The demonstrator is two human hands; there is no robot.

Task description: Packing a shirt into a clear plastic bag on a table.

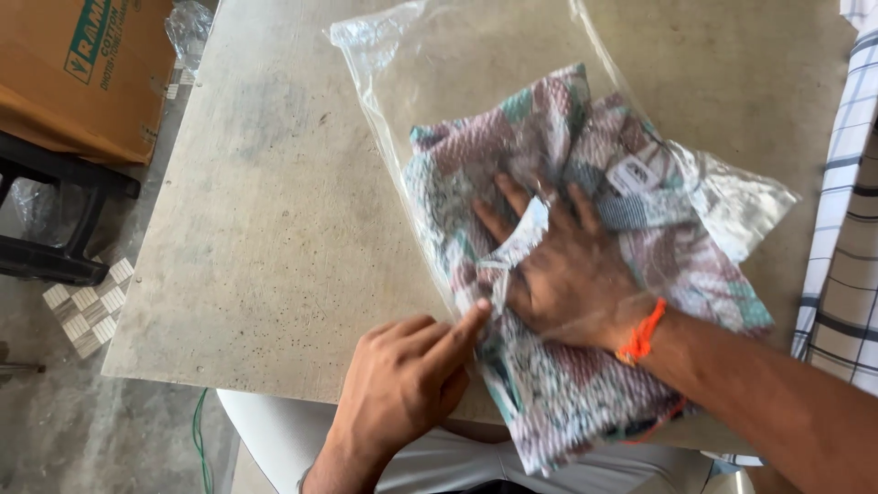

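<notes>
Bagging step: spread right hand [572, 274] presses the folded patterned cloth garment [585, 265] inside the clear plastic bag [439, 101], centre-right on the grey worktop [274, 229]; left hand [402, 384], at 7 o'clock, pinches the bag's edge. Settling the garment fully inside calls for a steady hold on that edge.

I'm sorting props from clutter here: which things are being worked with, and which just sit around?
In use: left hand, right hand, patterned cloth, clear bag, table.
Lying about: cardboard box, black stool, checked fabric.
</notes>
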